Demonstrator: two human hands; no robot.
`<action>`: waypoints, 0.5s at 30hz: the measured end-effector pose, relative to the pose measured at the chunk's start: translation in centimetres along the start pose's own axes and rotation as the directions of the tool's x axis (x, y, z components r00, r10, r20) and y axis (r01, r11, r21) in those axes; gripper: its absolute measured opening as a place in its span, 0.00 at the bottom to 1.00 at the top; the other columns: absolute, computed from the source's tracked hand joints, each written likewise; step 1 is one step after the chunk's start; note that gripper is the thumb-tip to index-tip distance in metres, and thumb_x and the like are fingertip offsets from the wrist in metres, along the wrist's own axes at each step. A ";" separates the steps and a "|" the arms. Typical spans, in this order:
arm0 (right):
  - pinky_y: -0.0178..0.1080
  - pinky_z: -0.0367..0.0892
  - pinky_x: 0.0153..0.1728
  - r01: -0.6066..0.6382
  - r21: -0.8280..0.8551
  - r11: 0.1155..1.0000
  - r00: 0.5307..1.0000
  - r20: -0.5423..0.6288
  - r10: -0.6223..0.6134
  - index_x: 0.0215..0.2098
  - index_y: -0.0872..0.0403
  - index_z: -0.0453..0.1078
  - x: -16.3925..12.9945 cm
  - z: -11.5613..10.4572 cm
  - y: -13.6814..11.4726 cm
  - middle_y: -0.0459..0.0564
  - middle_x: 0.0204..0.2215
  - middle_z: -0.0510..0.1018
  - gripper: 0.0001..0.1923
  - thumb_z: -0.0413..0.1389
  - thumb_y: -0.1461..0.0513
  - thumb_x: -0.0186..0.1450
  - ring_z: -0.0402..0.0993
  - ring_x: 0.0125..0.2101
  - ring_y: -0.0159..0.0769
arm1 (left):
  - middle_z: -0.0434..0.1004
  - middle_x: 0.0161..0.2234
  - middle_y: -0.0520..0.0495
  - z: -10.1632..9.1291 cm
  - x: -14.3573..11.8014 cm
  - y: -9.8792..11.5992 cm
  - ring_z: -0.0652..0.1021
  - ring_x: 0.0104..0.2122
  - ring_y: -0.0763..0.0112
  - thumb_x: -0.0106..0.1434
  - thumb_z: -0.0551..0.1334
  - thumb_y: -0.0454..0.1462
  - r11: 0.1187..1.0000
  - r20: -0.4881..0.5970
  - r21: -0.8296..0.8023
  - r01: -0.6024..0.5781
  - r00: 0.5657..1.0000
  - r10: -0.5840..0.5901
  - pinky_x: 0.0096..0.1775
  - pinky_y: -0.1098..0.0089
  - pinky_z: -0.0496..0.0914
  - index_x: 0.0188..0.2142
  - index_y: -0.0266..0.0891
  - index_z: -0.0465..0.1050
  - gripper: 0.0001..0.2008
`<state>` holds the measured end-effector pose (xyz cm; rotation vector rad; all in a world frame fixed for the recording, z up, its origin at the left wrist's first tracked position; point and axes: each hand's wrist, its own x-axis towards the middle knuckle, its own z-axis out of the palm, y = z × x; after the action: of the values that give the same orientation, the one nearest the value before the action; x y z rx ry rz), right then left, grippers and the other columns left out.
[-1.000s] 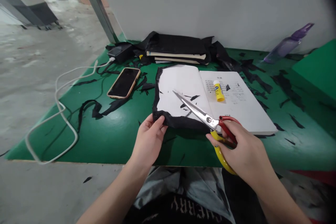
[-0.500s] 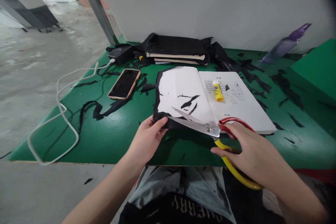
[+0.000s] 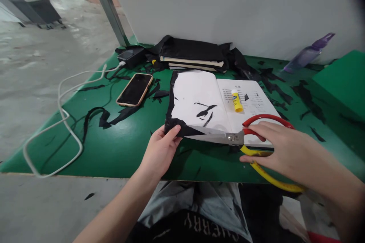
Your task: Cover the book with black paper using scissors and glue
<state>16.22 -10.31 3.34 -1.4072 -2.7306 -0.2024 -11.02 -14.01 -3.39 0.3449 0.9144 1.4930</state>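
left hand (image 3: 159, 151): my thumb and fingers were pinched shut on the near-left corner of the black sheet (image 3: 176, 129), right at the table's near edge.
right hand (image 3: 281, 148): fingers were through the red and yellow loops of the scissors (image 3: 242, 138); the handles were spread, the blades only slightly apart, lying along the sheet's near edge with the tip pointing at my left hand.
black sheet: thin, floppy and light, I judged; it lay under the open book (image 3: 222, 102), showing as a ragged border on the book's left and near sides. It would sag if not held taut, so the best hold was the corner I had, close to the cut line.
scissors: heavy steel, stiff, sharp; hold only by the loops.
book: open flat, left page blank with a few black slivers on it; stiff enough to back the sheet.
glue stick (image 3: 236, 100): small, yellow, lying on the printed right page; light, could roll.
table (image 3: 128, 148): green, littered with black offcuts.
phone (image 3: 134, 89): face up, left of the book, apart from it.
cable (image 3: 61, 121): white, looped off the left edge.
containers: purple bottle (image 3: 306, 54) lying tilted at the far right by the wall; contents not discernible.
far stack: books wrapped in black material (image 3: 191, 51) against the wall.
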 end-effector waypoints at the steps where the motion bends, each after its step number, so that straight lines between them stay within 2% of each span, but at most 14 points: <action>1: 0.43 0.69 0.32 -0.001 -0.001 1.000 1.000 0.009 0.001 0.45 0.52 0.67 0.1 0.0 -0.1 0.50 0.40 0.77 0.33 0.54 0.36 0.55 0.75 0.37 0.42 | 0.80 0.43 0.44 0.0 0.0 0.0 0.77 0.47 0.65 0.57 0.67 0.34 1.000 -0.007 0.002 0.003 1.000 -0.003 0.51 0.66 0.68 0.39 0.37 0.77 0.09; 10: 0.40 0.68 0.29 0.029 -0.025 0.999 1.000 -0.012 -0.029 0.47 0.53 0.68 0.6 0.5 -0.2 0.52 0.42 0.78 0.34 0.53 0.37 0.55 0.75 0.38 0.43 | 0.80 0.43 0.44 -0.1 0.0 0.0 0.77 0.47 0.64 0.58 0.66 0.34 1.000 -0.013 0.022 0.005 1.000 -0.005 0.49 0.67 0.70 0.39 0.37 0.77 0.08; 15: 0.39 0.68 0.27 0.020 -0.020 1.000 1.000 -0.001 -0.020 0.45 0.53 0.68 0.8 0.8 -0.5 0.50 0.38 0.78 0.34 0.51 0.36 0.56 0.75 0.37 0.42 | 0.80 0.42 0.45 -0.4 0.1 -0.2 0.77 0.46 0.66 0.59 0.66 0.34 1.000 0.021 0.020 -0.017 1.000 0.017 0.47 0.68 0.71 0.39 0.37 0.77 0.08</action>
<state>15.32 -9.87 2.61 -1.3839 -2.7503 -0.2326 -11.13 -14.08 -3.84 0.3832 0.9119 1.4942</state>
